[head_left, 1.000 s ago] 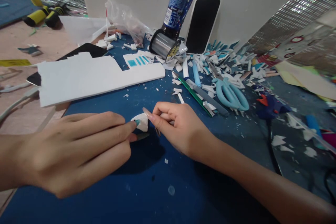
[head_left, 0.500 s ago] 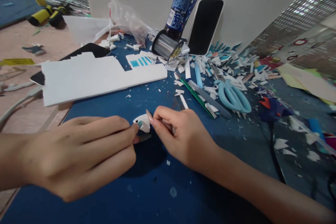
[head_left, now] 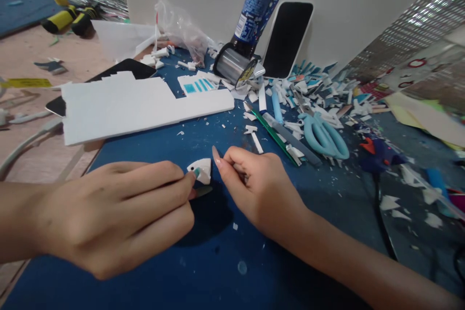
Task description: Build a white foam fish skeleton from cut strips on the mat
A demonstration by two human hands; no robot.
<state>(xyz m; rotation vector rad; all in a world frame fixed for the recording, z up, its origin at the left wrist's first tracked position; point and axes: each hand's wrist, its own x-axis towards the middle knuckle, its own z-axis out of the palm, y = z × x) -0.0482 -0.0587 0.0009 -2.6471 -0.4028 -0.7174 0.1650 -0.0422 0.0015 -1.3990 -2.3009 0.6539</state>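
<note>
A small white foam piece (head_left: 204, 169) with a pointed end lies on the blue cutting mat (head_left: 203, 261). My left hand (head_left: 119, 213) comes in from the left, and its fingertips pinch the piece's left edge and hold it against the mat. My right hand (head_left: 254, 189) sits just to the right of the piece, a small gap away. Its fingers are curled with the long-nailed forefinger pointing toward the piece. Something thin seems tucked in its fingers, but I cannot make it out.
A white foam board (head_left: 127, 106) lies behind my left hand. Light-blue scissors (head_left: 323, 135), a green-handled cutter (head_left: 276, 135), a glue gun (head_left: 378, 152) and a heap of foam scraps (head_left: 319, 87) are at the right. A dark bottle (head_left: 254, 9), tape roll (head_left: 232, 65) and phone (head_left: 286, 38) stand at the wall.
My right hand has drawn back slightly to the right, off the foam piece. My left hand keeps its hold on the piece, which has turned a little.
</note>
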